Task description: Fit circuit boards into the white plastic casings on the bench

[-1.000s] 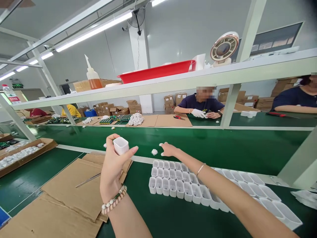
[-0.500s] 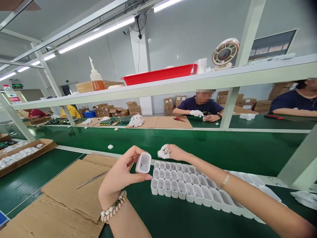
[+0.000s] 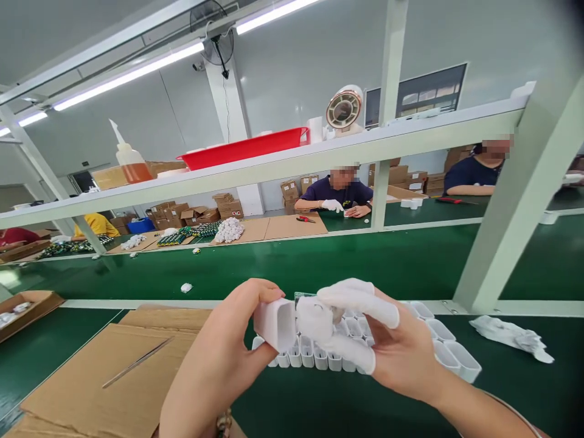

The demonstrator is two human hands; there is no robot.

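My left hand grips a white plastic housing, tilted so that its open end faces right. My right hand, with white coverings on its fingers, pinches a small white rounded part right in front of that opening. A sliver of green circuit board shows at the part's upper edge. Whether the part touches the housing's rim I cannot tell. Below and behind both hands stand rows of similar open white housings, partly hidden by my hands.
Flattened cardboard with metal tweezers lies at left. A carton of white parts is farther left. At right lies a crumpled white glove-like item beside a shelf post. A co-worker sits across the green belt.
My right hand has come back from the belt's edge with the white part, up to the housing's mouth. My left hand has turned the housing to face right. The view has swung right.
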